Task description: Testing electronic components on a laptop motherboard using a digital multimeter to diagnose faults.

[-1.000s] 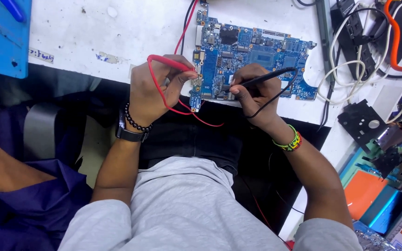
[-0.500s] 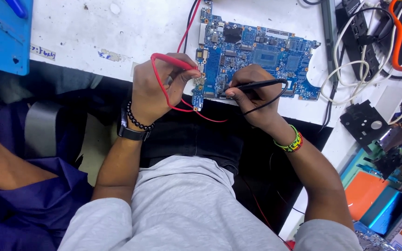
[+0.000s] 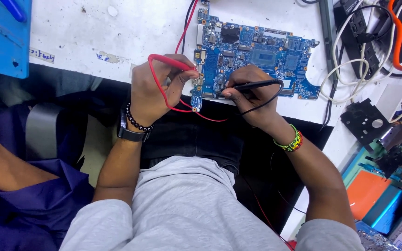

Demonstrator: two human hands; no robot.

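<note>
Left hand [image 3: 152,90] pinching red test probe [image 3: 170,62], right hand [image 3: 252,95] pinching black test probe [image 3: 250,86]; tips pressed onto blue rectangular circuit board [image 3: 257,58], upper centre, edge overhanging white bench [image 3: 94,37] for reach.

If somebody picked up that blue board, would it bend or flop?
The blue circuit board probably stays stiff: it lies flat, its near edge past the white table. It looks thin, so likely light. Its tiny exposed parts suggest it's fragile.
</note>
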